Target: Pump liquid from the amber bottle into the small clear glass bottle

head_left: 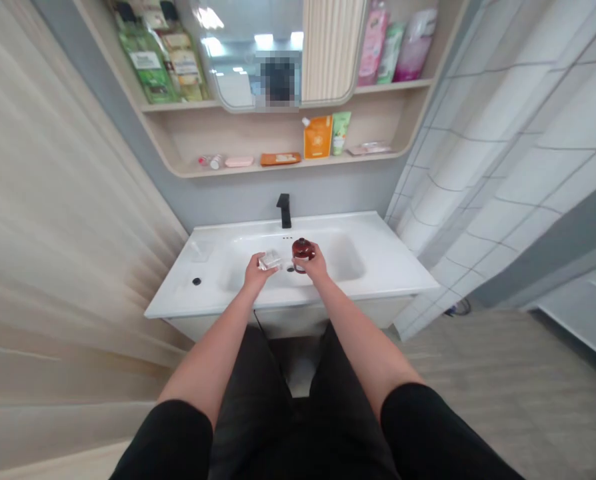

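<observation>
Over the white sink [351, 257], my left hand [256, 272] is closed around a small clear packet or box [271, 260], too blurred to name exactly. My right hand [316, 265] grips a dark red-brown bottle [302, 249] with a black top and a pale label. The bottle is upright, and a gap separates it from the clear thing. Both are held above the basin near its drain [291, 269]. Behind them stands a black faucet [285, 211].
A clear item [198, 252] and a round black piece [197, 281] lie on the counter's left side. Above, a shelf [258, 168] carries an orange pouch [318, 137], a green tube [341, 133] and a pink bar [239, 162]. Bottles flank the mirror [238, 40].
</observation>
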`<state>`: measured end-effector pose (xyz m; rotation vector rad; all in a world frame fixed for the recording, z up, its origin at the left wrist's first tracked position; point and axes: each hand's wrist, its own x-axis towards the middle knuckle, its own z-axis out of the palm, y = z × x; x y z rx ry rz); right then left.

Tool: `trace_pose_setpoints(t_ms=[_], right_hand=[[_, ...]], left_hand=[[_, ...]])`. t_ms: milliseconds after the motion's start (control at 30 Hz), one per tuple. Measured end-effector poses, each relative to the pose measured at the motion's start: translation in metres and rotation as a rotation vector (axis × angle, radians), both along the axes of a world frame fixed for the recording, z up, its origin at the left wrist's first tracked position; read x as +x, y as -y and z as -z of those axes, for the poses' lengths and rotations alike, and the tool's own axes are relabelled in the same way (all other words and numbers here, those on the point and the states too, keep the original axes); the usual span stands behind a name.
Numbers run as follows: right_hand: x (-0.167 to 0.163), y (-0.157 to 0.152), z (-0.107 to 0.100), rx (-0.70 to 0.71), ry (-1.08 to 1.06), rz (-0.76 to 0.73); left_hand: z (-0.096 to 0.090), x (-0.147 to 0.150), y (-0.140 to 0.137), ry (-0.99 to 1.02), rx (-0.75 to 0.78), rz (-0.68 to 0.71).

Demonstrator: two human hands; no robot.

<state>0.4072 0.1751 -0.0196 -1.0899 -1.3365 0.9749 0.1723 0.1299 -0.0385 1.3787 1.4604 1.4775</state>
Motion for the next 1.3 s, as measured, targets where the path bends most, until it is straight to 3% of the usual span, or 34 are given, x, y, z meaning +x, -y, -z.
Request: trace_pose_setpoints(t_ms=[233, 533, 867, 1300], right_hand=[[-0.023, 0.0, 0.023, 0.043, 0.08, -0.193], [-0.017, 0.001, 0.027, -0.076, 0.255, -0.31], [-0.018, -0.004, 0.033, -0.099, 0.355, -0.313], [-0.02, 0.0, 0.029, 0.017, 0.523, -0.263]], left_hand=[[-0.022, -0.022, 0.006, -0.031, 0.119, -0.107], [-0.005, -0.018, 0.004, -0.084, 0.096, -0.113], [0.004, -0.022, 0.002, -0.31, 0.13, -0.107], [0.0, -0.021, 0.007, -0.571, 0.266, -0.112]])
